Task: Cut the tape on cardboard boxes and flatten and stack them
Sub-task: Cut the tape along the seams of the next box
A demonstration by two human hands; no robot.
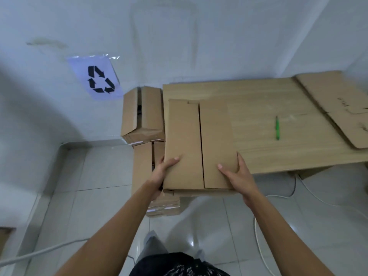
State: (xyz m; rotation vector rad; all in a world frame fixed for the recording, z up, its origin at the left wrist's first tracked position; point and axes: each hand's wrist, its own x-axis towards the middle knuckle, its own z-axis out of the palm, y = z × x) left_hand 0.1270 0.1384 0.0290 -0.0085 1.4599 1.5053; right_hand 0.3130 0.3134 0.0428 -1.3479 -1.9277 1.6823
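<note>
The cardboard box (185, 140) lies over the near left corner of the counter (268, 152), flaps closed, its near end overhanging the edge. Whether it rests there or is held just above, I cannot tell. The left hand (163, 172) grips its left side and the right hand (239, 176) its right side, thumbs on top. This looks like setting a box down for cutting. Next, the right hand would need to reach the green cutter (277, 128), well apart to the right.
</note>
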